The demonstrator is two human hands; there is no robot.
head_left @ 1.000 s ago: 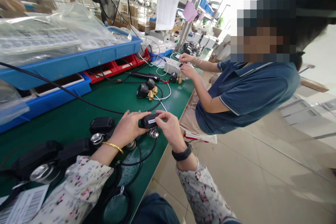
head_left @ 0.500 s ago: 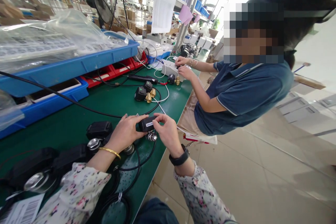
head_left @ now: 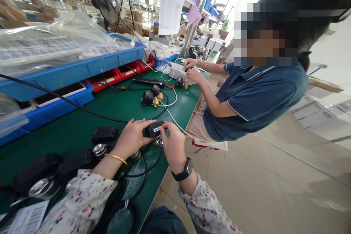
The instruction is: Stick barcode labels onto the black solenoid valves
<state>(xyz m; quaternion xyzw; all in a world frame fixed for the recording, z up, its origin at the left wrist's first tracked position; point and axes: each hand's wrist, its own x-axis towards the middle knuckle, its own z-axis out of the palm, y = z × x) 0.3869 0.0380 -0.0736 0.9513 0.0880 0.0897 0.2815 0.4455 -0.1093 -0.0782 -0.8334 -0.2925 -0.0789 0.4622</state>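
Note:
A motorized valve with a black actuator box (head_left: 154, 128) and a silver metal fitting (head_left: 158, 141) below it is between my hands above the bench. My left hand (head_left: 133, 137) grips the box from the left, thumb beneath and fingers over the top. With fingers pinched together, my right hand (head_left: 173, 140) presses at the right end of the white label (head_left: 157, 129) on the box face. The tips partly cover that end of the label. Several larger black valve actuators (head_left: 105, 136) with silver fittings lie near my left forearm.
Smaller black actuators with brass valves (head_left: 148, 97) sit farther along the green bench (head_left: 123, 108). Black cable (head_left: 146, 170) coils near the front edge. Blue trays (head_left: 82, 69) and red bins (head_left: 117, 75) line the left. A co-worker (head_left: 241, 98) handles something at the right.
My right wrist has turned and shifted slightly left, so the watch face now shows. The fingertips stay at the label's right end. My left hand keeps its hold on the valve.

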